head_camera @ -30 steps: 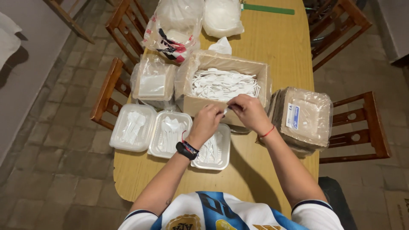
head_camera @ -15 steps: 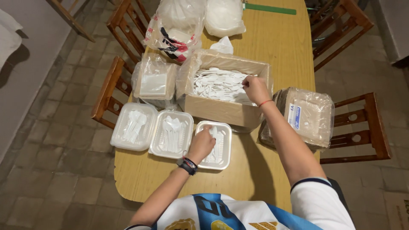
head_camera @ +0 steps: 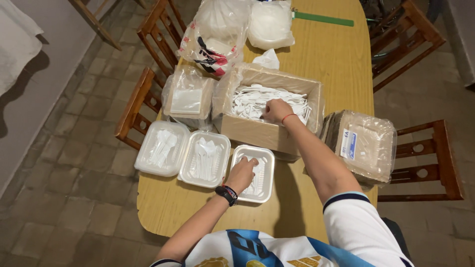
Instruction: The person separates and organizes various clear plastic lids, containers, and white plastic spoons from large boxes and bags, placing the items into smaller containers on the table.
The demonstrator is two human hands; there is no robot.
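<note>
An open cardboard box (head_camera: 257,132) filled with white plastic cutlery (head_camera: 250,99) stands mid-table. My right hand (head_camera: 276,110) reaches into it, fingers curled around some of the cutlery. Three shallow white trays sit in a row along the near edge. The left tray (head_camera: 161,148) and the middle tray (head_camera: 204,159) each hold a bunch of cutlery. My left hand (head_camera: 241,173), with a dark watch on the wrist, lies fingers spread on the cutlery in the right tray (head_camera: 264,185).
A plastic-wrapped stack of trays (head_camera: 363,143) sits right of the box, and another wrapped stack (head_camera: 188,96) left of it. Plastic bags (head_camera: 217,34) and a green ruler (head_camera: 321,19) lie at the far end. Wooden chairs (head_camera: 141,99) line both sides.
My left hand has come out of the box and gone down onto the right tray. My right hand has moved from the box's front wall into the cutlery.
</note>
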